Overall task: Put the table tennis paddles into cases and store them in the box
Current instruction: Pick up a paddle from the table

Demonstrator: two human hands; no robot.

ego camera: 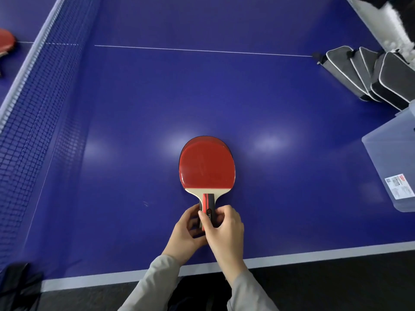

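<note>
- Both hands, left point(187, 230) and right point(224, 227), held the paddle point(207, 167), fingers curled round its handle near the desk's point(134, 131) near edge.
- Grey cases point(370, 72) lay by the right edge, beside the translucent box point(390, 153).

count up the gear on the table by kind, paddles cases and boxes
Paddles: at least 2, the red paddle gripped by the left hand and right hand, with a second blade edge showing under it, and one past the net
Cases: 3, grey cases
Boxes: 1, clear box
Total: 6
</note>
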